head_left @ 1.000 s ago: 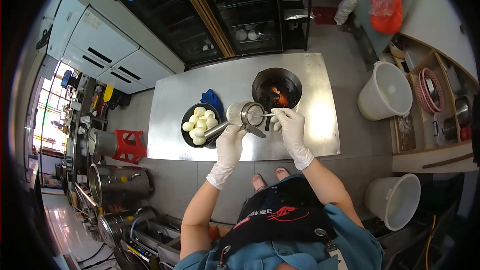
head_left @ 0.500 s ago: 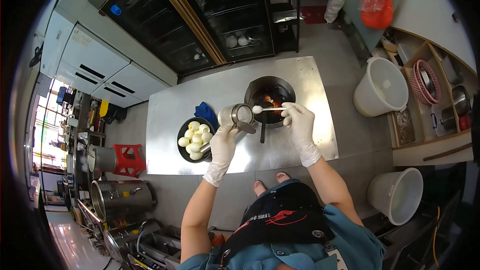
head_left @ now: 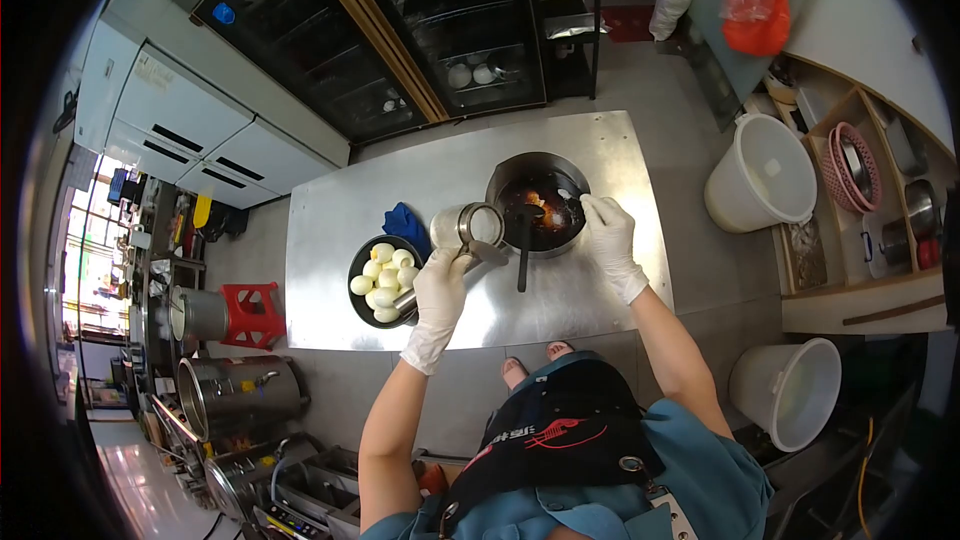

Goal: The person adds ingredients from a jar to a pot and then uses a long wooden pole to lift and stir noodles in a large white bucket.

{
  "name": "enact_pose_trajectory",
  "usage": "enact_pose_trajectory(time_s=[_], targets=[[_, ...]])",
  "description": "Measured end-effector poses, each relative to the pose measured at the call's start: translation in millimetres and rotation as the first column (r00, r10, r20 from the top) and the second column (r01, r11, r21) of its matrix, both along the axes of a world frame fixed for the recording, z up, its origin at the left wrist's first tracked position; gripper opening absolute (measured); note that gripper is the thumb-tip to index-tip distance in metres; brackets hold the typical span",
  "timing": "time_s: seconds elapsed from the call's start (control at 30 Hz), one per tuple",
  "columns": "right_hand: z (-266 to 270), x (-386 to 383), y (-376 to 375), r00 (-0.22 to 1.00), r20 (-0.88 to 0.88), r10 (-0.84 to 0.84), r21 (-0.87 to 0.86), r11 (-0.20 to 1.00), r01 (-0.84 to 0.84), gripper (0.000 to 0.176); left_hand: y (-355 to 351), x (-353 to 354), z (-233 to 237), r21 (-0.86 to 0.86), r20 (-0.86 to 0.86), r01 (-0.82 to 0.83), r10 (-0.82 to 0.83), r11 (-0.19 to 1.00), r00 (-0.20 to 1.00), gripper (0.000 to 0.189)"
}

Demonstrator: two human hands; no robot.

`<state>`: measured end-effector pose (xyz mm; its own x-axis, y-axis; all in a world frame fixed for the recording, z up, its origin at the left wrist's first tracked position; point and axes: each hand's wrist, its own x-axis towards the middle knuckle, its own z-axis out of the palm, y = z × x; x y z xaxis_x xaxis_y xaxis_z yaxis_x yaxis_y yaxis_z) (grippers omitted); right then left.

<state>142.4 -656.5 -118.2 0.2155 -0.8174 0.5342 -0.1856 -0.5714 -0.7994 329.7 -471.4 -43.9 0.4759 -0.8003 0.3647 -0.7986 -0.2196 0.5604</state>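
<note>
Left hand (head_left: 437, 302): gloved, fingers closed around a clear, round jar (head_left: 447, 226) holding white contents; jar tilted, metal-rimmed mouth toward a deep metal pot (head_left: 505, 172). Right hand (head_left: 612, 240): gloved, thumb and fingers pinching a small, pale spoon (head_left: 567, 196), its tip over the pot's dark liquid; grip partly hidden. A black-handled utensil (head_left: 523, 258) leans over the pot's near rim. Dark, round bowl (head_left: 358, 312) of peeled white eggs (head_left: 385, 278) sits left of the jar, beside a crumpled blue cloth (head_left: 405, 224).

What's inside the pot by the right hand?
Dark liquid with an orange patch shows in the pot, and a black utensil reaches in. The liquid hides the bottom; anything submerged is unseen.
</note>
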Motion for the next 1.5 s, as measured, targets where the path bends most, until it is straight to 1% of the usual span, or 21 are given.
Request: enact_pose_trajectory(time_s=[0.03, 0.07, 0.1, 0.13, 0.23, 0.27, 0.33, 0.4, 0.43, 0.47, 0.57, 0.67, 0.77, 0.8, 0.87, 0.93, 1.0, 1.2, 1.33, 1.4, 1.5], targets=[[14, -1, 4, 1.0, -0.001, 0.001, 0.001, 1.0, -0.001, 0.012, -1, 1, -4, -0.002, -0.033, -0.012, 0.012, 1.0, 0.999, 0.011], [29, -2, 8, 0.99, 0.138, -0.013, 0.243, 0.97, -0.021, 0.012, -2, 1, -6, -0.004, -0.066, -0.023, 0.023, 1.0, 0.998, 0.012], [44, -4, 12, 0.962, 0.268, -0.061, 0.465, 0.882, -0.073, 0.012, -4, 0, -6, -0.003, -0.066, -0.021, 0.021, 1.0, 0.998, 0.012], [56, -7, 15, 0.961, 0.268, -0.064, 0.466, 0.882, -0.071, 0.012, -6, -1, -5, 0.011, -0.029, -0.024, 0.025, 1.0, 0.999, 0.011], [85, -13, 31, 0.914, 0.405, 0.014, 0.632, 0.718, -0.291, 0.011, -10, -3, -12, -0.024, -0.028, -0.008, 0.007, 1.0, 1.0, 0.009], [84, -8, 38, 0.913, 0.407, 0.01, 0.633, 0.717, -0.29, 0.011, -10, -4, -15, -0.072, -0.064, 0.01, -0.015, 0.997, 0.998, 0.009], [83, 2, 52, 0.897, 0.411, 0.163, 0.588, 0.704, -0.398, 0.012, -11, -9, -14, -0.059, -0.056, 0.031, -0.034, 0.998, 0.998, 0.007], [74, 17, 62, 0.919, 0.289, 0.267, 0.45, 0.81, -0.377, 0.013, -10, -16, -12, -0.044, -0.045, 0.054, -0.056, 0.998, 0.997, 0.006], [71, 24, 66, 0.934, 0.214, 0.286, 0.394, 0.849, -0.351, 0.013, -9, -18, -11, -0.044, -0.069, 0.077, -0.08, 0.996, 0.994, 0.008], [62, 31, 67, 0.949, 0.157, 0.272, 0.167, 0.94, -0.297, 0.012, -8, -21, -10, -0.044, -0.093, 0.099, -0.103, 0.994, 0.99, 0.01], [54, 38, 72, 0.964, 0.08, 0.253, 0.053, 0.965, -0.257, 0.014, -6, -25, -14, -0.082, -0.013, 0.151, -0.153, 0.985, 0.988, 0.014], [55, 43, 77, 0.975, 0.058, 0.216, 0.077, 0.972, -0.22, 0.011, -6, -26, -16, -0.089, 0.064, 0.167, -0.161, 0.982, 0.985, 0.017], [50, 50, 81, 0.947, 0.285, 0.15, 0.426, 0.865, -0.265, 0.01, -7, -23, -22, -0.113, 0.025, 0.174, -0.172, 0.978, 0.985, 0.017], [48, 51, 81, 0.946, 0.285, 0.156, 0.424, 0.864, -0.27, 0.01, -8, -24, -21, -0.114, 0.025, 0.169, -0.167, 0.979, 0.986, 0.017], [46, 52, 77, 0.913, 0.402, 0.074, 0.677, 0.647, -0.351, 0.014, -9, -25, -18, -0.107, 0.021, 0.174, -0.172, 0.979, 0.985, 0.017], [51, 49, 73, 0.909, 0.411, 0.072, 0.672, 0.649, -0.356, 0.014, -9, -24, -20, -0.092, 0.008, 0.162, -0.162, 0.982, 0.987, 0.016], [53, 47, 70, 0.885, 0.465, 0.017, 0.74, 0.541, -0.399, 0.013, -11, -24, -19, -0.076, -0.008, 0.155, -0.156, 0.985, 0.988, 0.015], [51, 44, 61, 0.896, 0.444, -0.021, 0.709, 0.62, -0.336, 0.014, -19, -19, -14, -0.031, -0.044, 0.079, -0.08, 0.996, 0.996, 0.009], [49, 40, 53, 0.889, 0.457, -0.038, 0.713, 0.613, -0.34, 0.013, -25, -9, -25, -0.038, -0.044, 0.057, -0.059, 0.998, 0.997, 0.009], [52, 36, 50, 0.896, 0.443, -0.024, 0.748, 0.561, -0.355, 0.015, -28, -8, -24, -0.054, -0.037, 0.067, -0.069, 0.996, 0.997, 0.009], [59, 28, 45, 0.91, 0.413, -0.031, 0.739, 0.596, -0.314, 0.015, -34, -7, -21, -0.01, -0.025, 0.042, -0.043, 0.999, 0.999, 0.01]])
